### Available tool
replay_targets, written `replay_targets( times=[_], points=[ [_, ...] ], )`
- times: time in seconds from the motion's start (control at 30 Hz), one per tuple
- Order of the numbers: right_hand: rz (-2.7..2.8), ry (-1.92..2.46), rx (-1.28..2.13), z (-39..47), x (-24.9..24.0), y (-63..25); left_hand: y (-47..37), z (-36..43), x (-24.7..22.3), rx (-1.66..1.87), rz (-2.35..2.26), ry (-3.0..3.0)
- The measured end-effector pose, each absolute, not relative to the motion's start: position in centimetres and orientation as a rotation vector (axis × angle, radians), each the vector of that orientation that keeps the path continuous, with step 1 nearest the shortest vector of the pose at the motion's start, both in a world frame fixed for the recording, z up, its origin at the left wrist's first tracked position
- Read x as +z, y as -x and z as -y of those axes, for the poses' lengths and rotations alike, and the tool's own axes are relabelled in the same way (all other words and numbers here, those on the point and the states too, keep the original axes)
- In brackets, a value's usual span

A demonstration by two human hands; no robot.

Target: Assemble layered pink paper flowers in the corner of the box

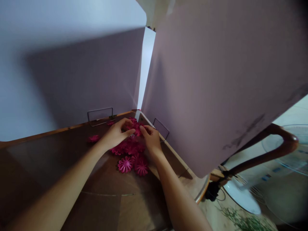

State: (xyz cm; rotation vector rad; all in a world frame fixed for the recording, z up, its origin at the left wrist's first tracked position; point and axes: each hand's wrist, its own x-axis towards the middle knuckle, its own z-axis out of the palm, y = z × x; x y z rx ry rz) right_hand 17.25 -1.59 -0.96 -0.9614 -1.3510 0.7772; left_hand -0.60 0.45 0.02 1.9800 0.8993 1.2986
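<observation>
Pink artificial flowers with layered petals lie in a pile [130,147] on the brown tabletop [101,179]. Just above the far part of the pile, a pink flower [138,129] is between my two hands. My right hand [151,138] pinches it from the right with thumb and fingers. From the left, my left hand [120,131] curls its thumb and forefinger at the same flower. The fingertips partly cover it. Two flowers [125,164] lie face up at the near end of the pile. A single flower [93,138] rests apart, left of my left hand.
Two tall pale boards [91,77] stand at an angle behind the table, with wire stands [100,116] at their feet. At the right are a curved wooden chair arm [271,150], a fan's white base [242,196] and green sprigs [247,219] on the floor.
</observation>
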Motion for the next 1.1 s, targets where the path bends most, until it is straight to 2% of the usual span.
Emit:
replay_targets(
  times=[0.77, 1.1],
  points=[
    [1.628, 0.957, 1.195, 3.0, -0.7, -17.7, 0.9, 0.7, 1.2, 1.274, -1.236, -2.214],
    [1.512, 0.915, 1.200, 2.9, -0.2, -17.3, 0.7, 0.7, 1.3, 1.324, -1.127, -2.413]
  ],
)
